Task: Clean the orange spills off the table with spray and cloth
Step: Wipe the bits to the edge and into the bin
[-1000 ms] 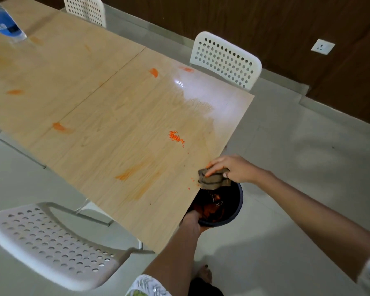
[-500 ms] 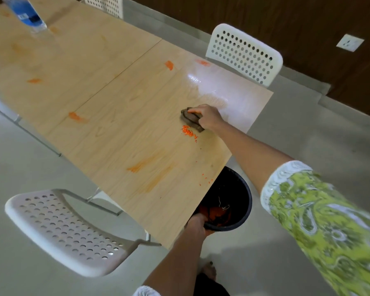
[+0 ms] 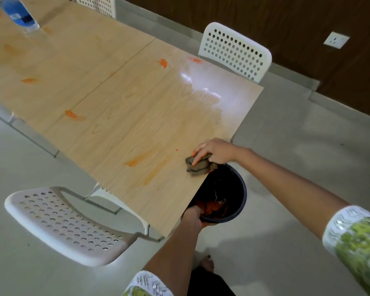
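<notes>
Light wooden bench (image 3: 107,116), smeared orange: right hand (image 3: 214,151) presses a crumpled grey-brown cloth (image 3: 200,166) at its 4 o'clock edge; left hand (image 3: 192,215) grips the black round bin (image 3: 242,195) below.

White perforated chairs (image 3: 236,51) stand on a pale grey floor (image 3: 297,150); a dark wood-panelled wall (image 3: 254,16) carries a socket (image 3: 336,40)
</notes>
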